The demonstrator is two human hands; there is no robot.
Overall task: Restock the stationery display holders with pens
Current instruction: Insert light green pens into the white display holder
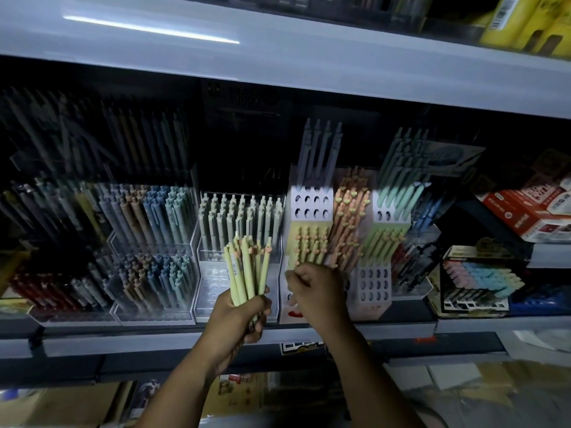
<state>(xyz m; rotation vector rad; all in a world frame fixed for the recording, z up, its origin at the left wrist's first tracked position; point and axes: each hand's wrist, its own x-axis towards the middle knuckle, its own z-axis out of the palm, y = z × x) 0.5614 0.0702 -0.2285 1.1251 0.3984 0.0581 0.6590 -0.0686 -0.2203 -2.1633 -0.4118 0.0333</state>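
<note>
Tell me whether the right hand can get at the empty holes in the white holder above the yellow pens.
Probably yes. The right hand is close below the white holder, whose empty holes face outward with nothing before them; it would only reach up past the yellow pens.

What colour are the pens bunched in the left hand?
Pale yellow-green pens, best seen in the head view.

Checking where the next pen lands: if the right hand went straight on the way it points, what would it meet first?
Probably the yellow pens in the holder's yellow tier, just above the right hand; it seems nearly at their lower ends, but depth is unclear.
</note>
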